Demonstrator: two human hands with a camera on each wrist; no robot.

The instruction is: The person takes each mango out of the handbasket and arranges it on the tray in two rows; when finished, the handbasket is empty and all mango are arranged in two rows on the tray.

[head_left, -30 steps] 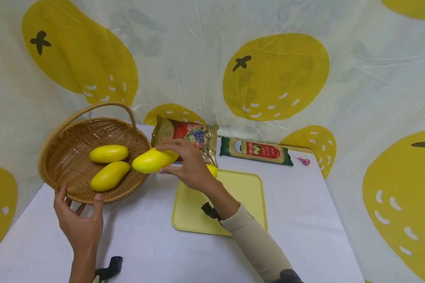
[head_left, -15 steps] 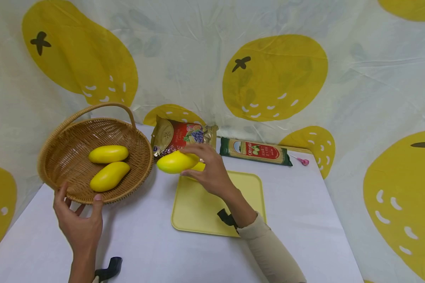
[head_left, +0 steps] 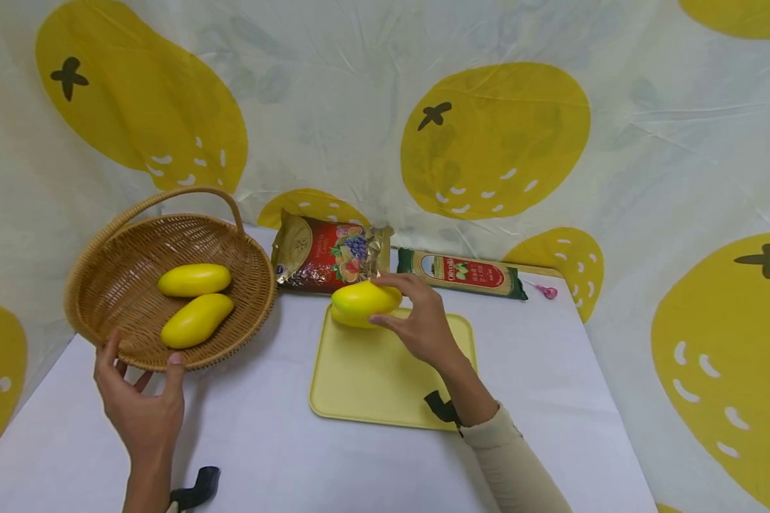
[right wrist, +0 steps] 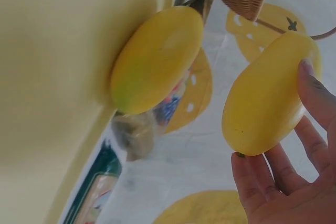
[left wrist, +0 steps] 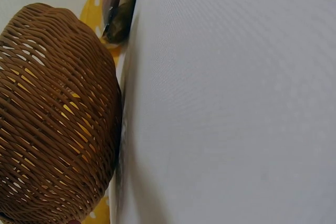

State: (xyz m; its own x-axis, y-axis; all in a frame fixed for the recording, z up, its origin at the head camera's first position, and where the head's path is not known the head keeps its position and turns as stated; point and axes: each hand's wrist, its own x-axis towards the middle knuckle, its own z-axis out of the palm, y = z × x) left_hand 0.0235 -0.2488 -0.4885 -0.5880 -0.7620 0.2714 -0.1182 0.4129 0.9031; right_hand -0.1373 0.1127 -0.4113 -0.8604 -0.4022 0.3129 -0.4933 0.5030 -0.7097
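Your right hand (head_left: pixel 423 324) has moved away from the wicker basket (head_left: pixel 125 288), bringing a held mango (head_left: pixel 366 299) over the far left corner of the yellow tray (head_left: pixel 385 381). Nearest you, your left hand (head_left: pixel 141 410) still grips the basket's near rim; the basket leans toward you with two mangoes (head_left: pixel 197 320) inside. Your right thumb and fingers pinch the held mango, and the right wrist view shows it apart from another mango (right wrist: pixel 157 59) lying on the tray. Farther back on the white table (head_left: pixel 263 442) lie a candy bag (head_left: pixel 321 253), a green-ended packet (head_left: pixel 462 274) and a pink lollipop (head_left: pixel 545 291). Behind them hangs a fruit-print curtain (head_left: pixel 334 107).
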